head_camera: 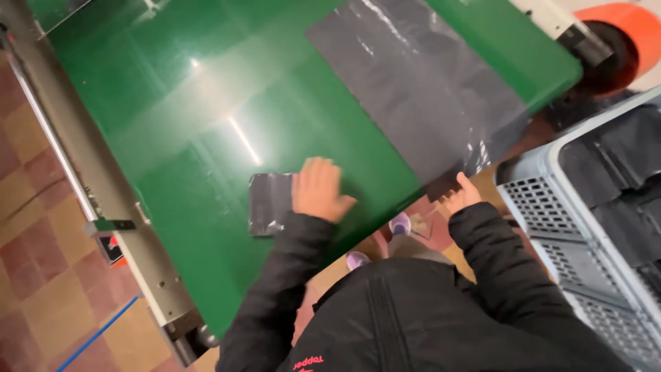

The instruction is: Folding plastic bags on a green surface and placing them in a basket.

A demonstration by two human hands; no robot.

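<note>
Head view, looking down and tilted: a green conveyor belt (pixel 206 124) is seen running diagonally, its far end cut off by the top edge. The left hand (pixel 318 189) is laid flat, fingers together, pressed down on a small folded dark plastic bag (pixel 270 202) near the belt's near edge; nothing is clamped, the palm just rests on it. Part of the folded bag is hidden under the hand, so its full outline cannot be made out. The right hand (pixel 460 197) is held at the belt edge, thumb raised, fingers curled under the corner of a large flat dark plastic bag (pixel 427 83); whether that corner is actually pinched cannot be told, as the fingertips are hidden beneath the film. The large bag is spread across the belt, well apart from the folded one, with glare blurring its surface and its upper end cut off. A grey perforated crate (pixel 551 220) is seen at right, holding dark bundles, partly cut off by the frame. An orange roll (pixel 623 27) is cropped at the top right corner. A metal side rail (pixel 76 172) is seen along the belt's left, above tiled floor (pixel 34 275). Both arms are covered by black sleeves
</note>
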